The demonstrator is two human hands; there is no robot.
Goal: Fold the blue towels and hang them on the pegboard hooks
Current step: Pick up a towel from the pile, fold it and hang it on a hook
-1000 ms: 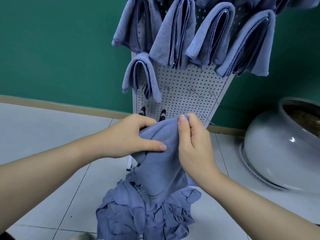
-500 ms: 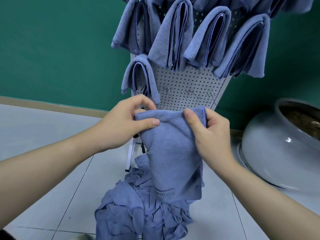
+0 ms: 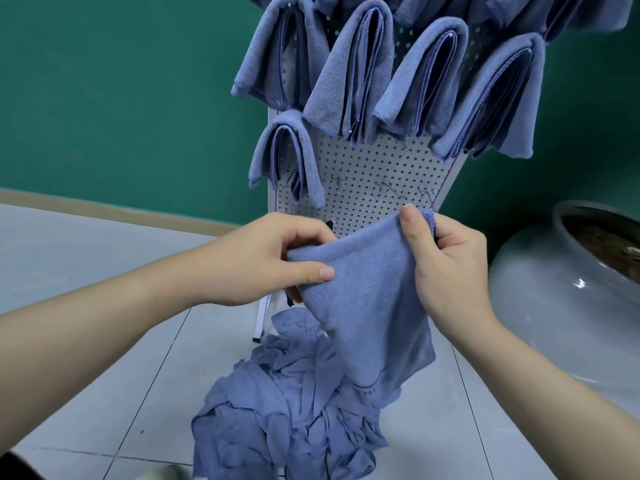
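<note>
Left hand (image 3: 273, 263) and right hand (image 3: 446, 268) each pinching top edge of blue towel (image 3: 374, 306), frame centre; soft, light, limp — hold corners.

The person's left hand (image 3: 263, 261) and right hand (image 3: 450, 271) were bare. Both arms were bare as well: the left forearm (image 3: 104, 327) and the right forearm (image 3: 554, 393) showed skin all the way to the edges of the view. The fingers were smooth and fairly slim. The left thumbnail (image 3: 325, 273) was cut short, with a plain, faintly glossy surface. The right thumbnail (image 3: 410, 216) was likewise short and rounded. At the lower left corner a dark patch (image 3: 12, 462) showed beside the left forearm, too small a piece to tell whether it was clothing.
</note>
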